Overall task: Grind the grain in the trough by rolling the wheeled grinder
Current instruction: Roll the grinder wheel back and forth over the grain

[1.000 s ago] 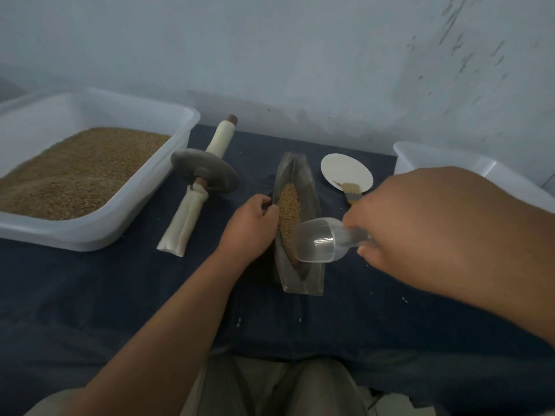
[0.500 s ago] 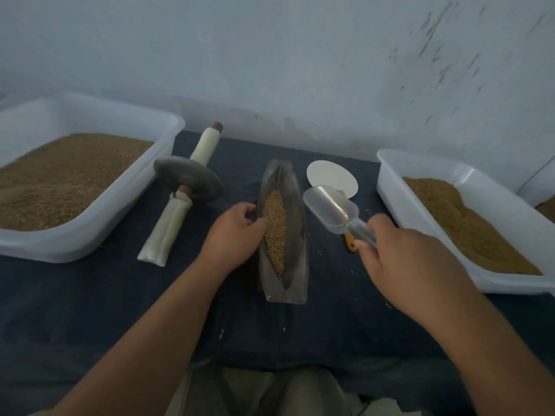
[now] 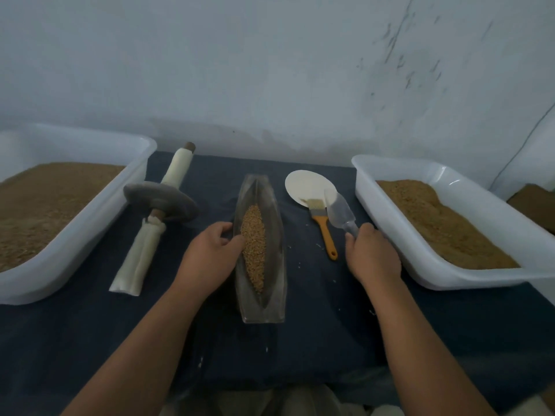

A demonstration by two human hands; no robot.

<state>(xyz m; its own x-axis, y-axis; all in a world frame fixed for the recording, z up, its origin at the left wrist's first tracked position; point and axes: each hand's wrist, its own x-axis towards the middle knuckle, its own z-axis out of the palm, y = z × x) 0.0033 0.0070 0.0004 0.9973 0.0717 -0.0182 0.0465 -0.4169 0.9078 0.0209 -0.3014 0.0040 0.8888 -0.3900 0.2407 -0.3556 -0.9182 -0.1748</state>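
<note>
Grain point(image 3: 253, 247) sits in the trough point(image 3: 274, 235), whose rim the left hand point(image 3: 210, 259) grips, the right hand point(image 3: 372, 256) clasps a clear scoop point(image 3: 341, 211) (apparently empty), and the wheeled grinder point(image 3: 160, 201) lies untouched on the left, so all grinding remains.

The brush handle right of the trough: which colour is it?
The brush handle is orange; the head view shows it best.

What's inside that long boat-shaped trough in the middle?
A narrow heap of golden-brown grain lies along the groove of the trough. The left hand grips the left rim and covers part of that wall; the floor beneath the heap is hidden.
</note>
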